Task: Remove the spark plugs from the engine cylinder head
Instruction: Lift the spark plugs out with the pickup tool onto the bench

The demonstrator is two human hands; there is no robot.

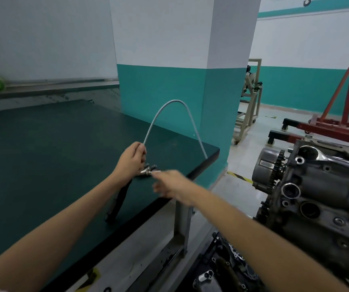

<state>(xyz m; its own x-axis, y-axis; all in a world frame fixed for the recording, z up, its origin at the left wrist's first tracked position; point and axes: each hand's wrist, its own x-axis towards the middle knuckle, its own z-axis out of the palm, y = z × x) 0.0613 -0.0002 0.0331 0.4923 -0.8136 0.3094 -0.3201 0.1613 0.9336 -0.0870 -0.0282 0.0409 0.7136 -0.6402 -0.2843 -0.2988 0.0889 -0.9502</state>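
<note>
**Plugs on the counter, flexible tool bent in an arc**

The spark plugs (150, 170) are lying in a small cluster on the dark green counter (43, 157), near its right front corner, well apart from the engine. I can make out white and metal bits, but they're small and partly blurred, so I can't tell how many there are.

The left hand (131, 159) sits just behind and left of the plugs, fingers curled around one end of a flexible metal shaft (169, 106). That shaft loops up in a tall arc and comes back down toward the counter's right edge. A dark handle-like tool (119, 199) lies on the counter under the left wrist, running back toward the camera.

The right hand (172, 186) is right at the plugs from the near side, but it's motion-blurred. The fingers look loosely spread, with the fingertips at or touching the white end of a plug; I honestly can't tell if it's pinching anything.

Off to the right, sitting lower than the counter, is the engine cylinder head (320, 199), grey cast metal with round ports and a toothed gear (276, 169) on its left end. Behind it there's a red engine hoist (342, 98) on the floor, and a white-and-teal pillar (182, 76) stands just behind the counter corner.
</note>
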